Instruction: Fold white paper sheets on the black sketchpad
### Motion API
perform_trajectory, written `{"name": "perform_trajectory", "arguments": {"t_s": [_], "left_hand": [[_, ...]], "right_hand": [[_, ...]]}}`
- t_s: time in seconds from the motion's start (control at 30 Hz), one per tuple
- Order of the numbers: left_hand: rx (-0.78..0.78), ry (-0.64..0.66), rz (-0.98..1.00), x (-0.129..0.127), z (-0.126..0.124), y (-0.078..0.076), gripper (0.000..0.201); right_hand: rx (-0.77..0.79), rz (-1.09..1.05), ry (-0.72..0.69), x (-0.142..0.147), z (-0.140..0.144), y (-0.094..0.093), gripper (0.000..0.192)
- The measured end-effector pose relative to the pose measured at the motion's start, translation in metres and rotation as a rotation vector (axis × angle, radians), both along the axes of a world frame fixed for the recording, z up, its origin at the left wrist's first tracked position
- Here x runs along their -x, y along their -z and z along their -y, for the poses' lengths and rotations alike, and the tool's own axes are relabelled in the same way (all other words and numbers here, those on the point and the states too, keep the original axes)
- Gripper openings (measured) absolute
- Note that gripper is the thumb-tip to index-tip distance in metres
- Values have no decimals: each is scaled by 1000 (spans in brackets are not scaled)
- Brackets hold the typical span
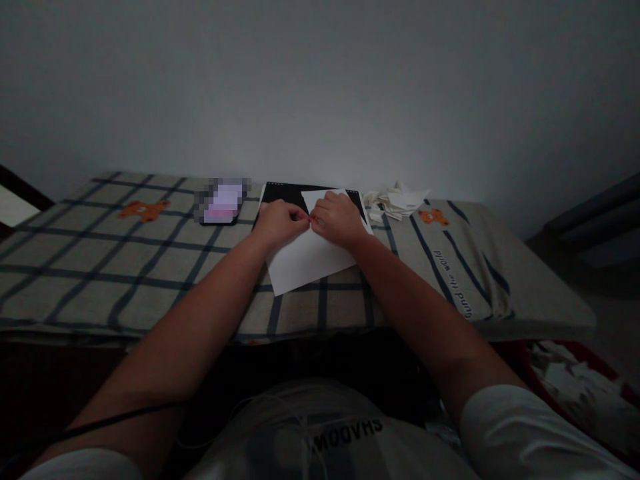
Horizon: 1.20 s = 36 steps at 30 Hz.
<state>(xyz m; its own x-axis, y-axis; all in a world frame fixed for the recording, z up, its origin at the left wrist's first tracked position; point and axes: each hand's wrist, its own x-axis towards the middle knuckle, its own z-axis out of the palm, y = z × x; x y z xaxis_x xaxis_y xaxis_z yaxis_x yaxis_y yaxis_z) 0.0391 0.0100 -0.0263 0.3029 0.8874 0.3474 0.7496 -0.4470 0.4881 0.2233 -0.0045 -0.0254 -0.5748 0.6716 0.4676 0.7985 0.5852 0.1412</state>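
A white sheet of paper (306,261) lies on a checked cloth (100,260) covering the table, partly over a black board (285,193). My left hand (279,222) and my right hand (339,218) rest side by side on the sheet's far part, fingertips meeting at its middle and pinching the paper. A folded corner of the sheet rises just beyond my fingers.
A phone (223,202) with a lit screen lies left of the board. A heap of folded white paper pieces (397,202) sits to the right. More white scraps (575,381) lie low at the right, off the table. A plain wall stands behind.
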Motion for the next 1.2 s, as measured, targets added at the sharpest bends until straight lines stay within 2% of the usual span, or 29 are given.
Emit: {"name": "perform_trajectory", "arguments": {"t_s": [0.2,0.4,0.67,1.0,1.2], "left_hand": [[-30,-2,-8,0,0,-1,16],[-30,-1,-2,0,2,-3,17],[-14,-18,-20,0,1,-2,16],[-22,-3,-47,1,-2,3,20],[-21,-17,-76,-2,2,-1,18]], "right_hand": [[6,-83,64,7,0,4,26],[87,-225,135,8,-3,8,20],[76,-97,26,-2,-2,0,24],[-2,-14,16,1,0,1,28],[-5,11,25,6,5,-1,28]]}}
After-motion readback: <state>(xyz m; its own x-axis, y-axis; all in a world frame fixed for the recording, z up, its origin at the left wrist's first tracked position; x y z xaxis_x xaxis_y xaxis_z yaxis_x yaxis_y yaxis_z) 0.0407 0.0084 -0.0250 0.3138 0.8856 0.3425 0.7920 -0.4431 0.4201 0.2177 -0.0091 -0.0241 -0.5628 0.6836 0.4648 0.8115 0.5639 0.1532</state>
